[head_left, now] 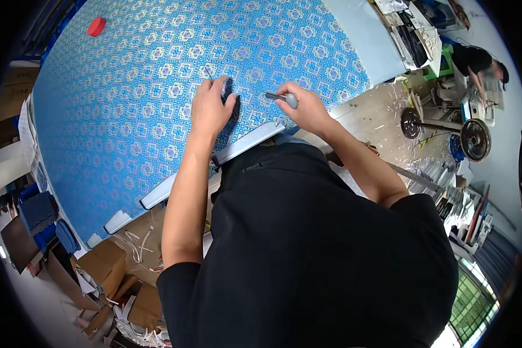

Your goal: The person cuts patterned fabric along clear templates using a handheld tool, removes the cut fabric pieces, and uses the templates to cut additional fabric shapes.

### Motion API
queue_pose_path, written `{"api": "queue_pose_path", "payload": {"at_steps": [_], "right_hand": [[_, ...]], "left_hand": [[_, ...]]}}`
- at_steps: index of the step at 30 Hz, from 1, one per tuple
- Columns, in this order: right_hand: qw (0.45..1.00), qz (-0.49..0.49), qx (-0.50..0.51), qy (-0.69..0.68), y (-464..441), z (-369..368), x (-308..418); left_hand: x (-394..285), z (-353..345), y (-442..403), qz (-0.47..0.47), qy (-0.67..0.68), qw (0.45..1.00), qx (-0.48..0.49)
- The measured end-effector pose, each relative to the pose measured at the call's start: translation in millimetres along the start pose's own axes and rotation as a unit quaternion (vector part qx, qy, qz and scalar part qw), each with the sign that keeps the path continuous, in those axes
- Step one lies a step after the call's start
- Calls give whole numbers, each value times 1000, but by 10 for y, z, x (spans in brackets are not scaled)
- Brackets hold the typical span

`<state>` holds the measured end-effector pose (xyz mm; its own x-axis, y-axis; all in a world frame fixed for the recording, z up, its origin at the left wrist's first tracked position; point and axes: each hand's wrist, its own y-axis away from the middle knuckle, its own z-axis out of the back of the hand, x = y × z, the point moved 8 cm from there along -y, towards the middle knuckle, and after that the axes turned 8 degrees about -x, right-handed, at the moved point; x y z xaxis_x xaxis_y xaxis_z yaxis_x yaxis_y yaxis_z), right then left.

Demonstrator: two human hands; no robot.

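Note:
A blue sheet with a repeating flower pattern (148, 87) covers the table in front of me. My left hand (210, 110) rests on it, its thumb and fingers closed about a small dark object (228, 93) whose kind I cannot make out. A thin dark sliver (208, 73) shows just beyond the fingertips. My right hand (308, 111) grips a short tool with a rounded grey end and a dark, narrow front part (272, 95), held low over the sheet and pointing left. Its exact kind is unclear.
A red round object (96, 26) lies at the sheet's far left. White clamp-like strips (249, 142) line the near edge. Cardboard boxes (104, 264) stand lower left. To the right are a black-wheeled stand (441, 129) and a person (475, 61) bending over equipment.

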<state>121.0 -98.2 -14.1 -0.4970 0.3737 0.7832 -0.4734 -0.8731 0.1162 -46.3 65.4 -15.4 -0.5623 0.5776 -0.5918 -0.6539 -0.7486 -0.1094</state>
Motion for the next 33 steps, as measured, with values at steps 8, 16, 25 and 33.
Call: {"api": "queue_pose_path", "payload": {"at_steps": [8,16,25,33], "right_hand": [[993,88,13,73,-50,-95,157],[988,110,32,104,-53,-160,185],[984,104,52,136,-88,-196,243],[982,87,68,153,-141,-224,257]], "left_hand": [[-221,-211,-207,27,-177,975,134],[-216,-312,-255,70,-205,962,169],[-147,-361,-226,137,-205,946,211],[-164,-354,-230,134,-197,948,212]]}}
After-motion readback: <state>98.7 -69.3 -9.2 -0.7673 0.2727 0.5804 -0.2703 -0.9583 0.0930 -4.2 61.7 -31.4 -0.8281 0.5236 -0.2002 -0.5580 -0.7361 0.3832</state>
